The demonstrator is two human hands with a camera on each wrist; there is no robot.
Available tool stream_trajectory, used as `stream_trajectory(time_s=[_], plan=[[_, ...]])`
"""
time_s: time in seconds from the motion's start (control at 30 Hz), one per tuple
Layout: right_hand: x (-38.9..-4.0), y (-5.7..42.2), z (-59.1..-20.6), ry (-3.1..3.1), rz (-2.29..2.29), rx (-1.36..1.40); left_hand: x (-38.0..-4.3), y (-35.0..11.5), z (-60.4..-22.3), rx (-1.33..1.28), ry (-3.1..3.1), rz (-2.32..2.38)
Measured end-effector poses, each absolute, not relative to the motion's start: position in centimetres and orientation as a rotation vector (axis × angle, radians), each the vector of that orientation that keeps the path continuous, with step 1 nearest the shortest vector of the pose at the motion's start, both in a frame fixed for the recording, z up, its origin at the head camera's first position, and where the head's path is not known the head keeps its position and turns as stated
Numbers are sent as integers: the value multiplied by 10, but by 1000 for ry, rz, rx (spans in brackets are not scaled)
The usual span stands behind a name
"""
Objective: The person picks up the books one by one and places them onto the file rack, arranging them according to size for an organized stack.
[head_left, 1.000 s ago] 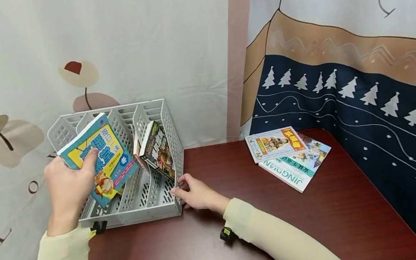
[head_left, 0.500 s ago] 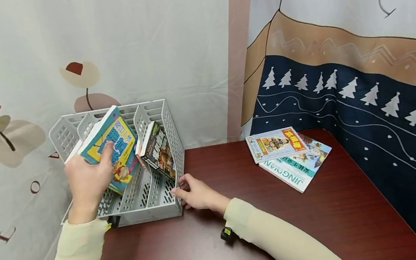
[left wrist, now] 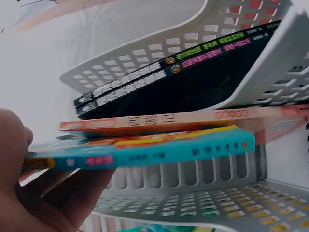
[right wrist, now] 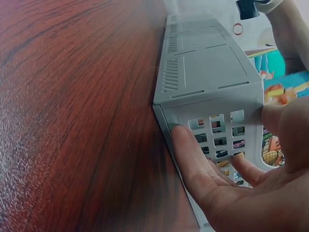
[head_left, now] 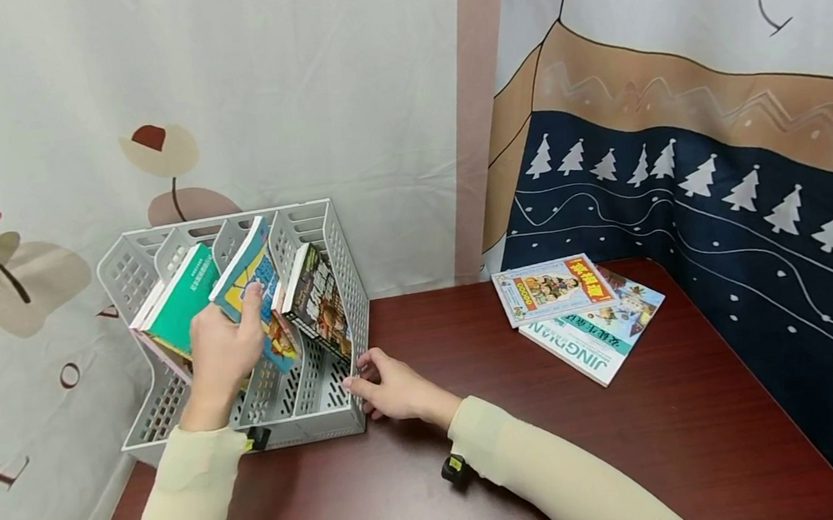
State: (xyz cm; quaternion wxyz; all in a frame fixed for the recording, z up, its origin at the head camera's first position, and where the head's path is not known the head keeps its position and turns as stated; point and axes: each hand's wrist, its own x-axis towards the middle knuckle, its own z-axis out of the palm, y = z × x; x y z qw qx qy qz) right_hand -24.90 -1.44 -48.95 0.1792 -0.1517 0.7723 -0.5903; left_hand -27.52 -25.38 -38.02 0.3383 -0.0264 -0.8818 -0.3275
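My left hand (head_left: 227, 345) pinches a blue book (head_left: 258, 279) with a yellow-patterned cover, thumb across its front. The book is tilted within a compartment of the grey plastic book rack (head_left: 308, 428). In the left wrist view its turquoise spine (left wrist: 193, 151) lies beside a thin pinkish-orange book (left wrist: 164, 120). Beyond a divider, two black-spined books (left wrist: 169, 72) lean together. My right hand (head_left: 394, 386) grips the rack's right end wall, thumb at its front edge and fingers against the perforated outer side (right wrist: 219, 128).
A green book (head_left: 187, 303) leans with others in the rack's left part. On the reddish-brown table (head_left: 379, 498), a comic-style book (head_left: 551, 289) overlaps a larger white book (head_left: 583, 348) at the right. Printed curtain (head_left: 389, 129) hangs behind the rack.
My left hand has moved right with the blue book, from above the rack's left part down into a compartment farther right. The green book has come into view. My right hand stays put.
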Motion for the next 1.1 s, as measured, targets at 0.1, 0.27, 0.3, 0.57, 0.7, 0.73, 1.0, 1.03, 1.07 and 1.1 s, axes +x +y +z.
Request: stream_trajectory(time_s=[0.1,0.27,0.3,0.57,0.7,0.73,1.0,1.03,1.07,1.1], plan=[[-249,-15,-489,2184,-1666,-431,-277,-253,-384,-58,-2396,-883],[-248,-14,-488,2188,-1661,-428,-281,-251,-391,-88,-2523,-969],[-248,-13,-488,2188,-1660,-426,-282,-251,-392,-97,-2537,-988],[-247,-14,-488,2187,-1657,-416,-288,-249,-399,-171,-2627,-1186],[-248,-14,-488,2189,-1659,-416,-287,-253,-398,-177,-2678,-1239],[-248,-14,-488,2191,-1660,-418,-288,-253,-398,-177,-2685,-1246],[-250,-15,-490,2189,-1658,-421,-289,-253,-398,-217,-2688,-1278],[-250,-15,-490,2187,-1657,-418,-289,-252,-398,-218,-2684,-1288],[-250,-16,-491,2185,-1657,-417,-288,-252,-398,-224,-2681,-1295],[-250,-16,-491,2184,-1657,-416,-288,-252,-398,-231,-2677,-1303]])
